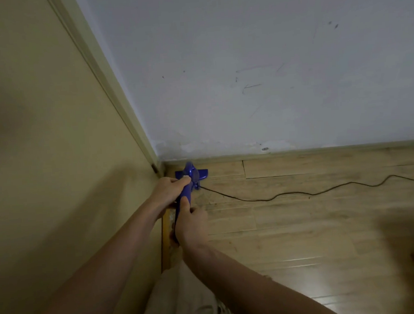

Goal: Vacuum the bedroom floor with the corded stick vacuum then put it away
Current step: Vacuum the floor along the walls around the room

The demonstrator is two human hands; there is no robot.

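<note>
Both gripping the stick vacuum (183,199): left hand (170,189) higher, right hand (193,224) lower. Probably light, rigid; head (192,173) in floor (302,223) corner.

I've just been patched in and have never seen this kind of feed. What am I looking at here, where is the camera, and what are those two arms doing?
There is no machine here: a person wears one wide-angle camera on the head, looking forward and down, so the arms are their own. Both hands grip a blue stick vacuum: the left hand higher on it, the right hand lower, nearer the body. The vacuum's floor head sits on the wooden floor in the corner, close to the white wall and beside a beige panel, perhaps a door. Its black cord trails along the floor to the right.
</note>
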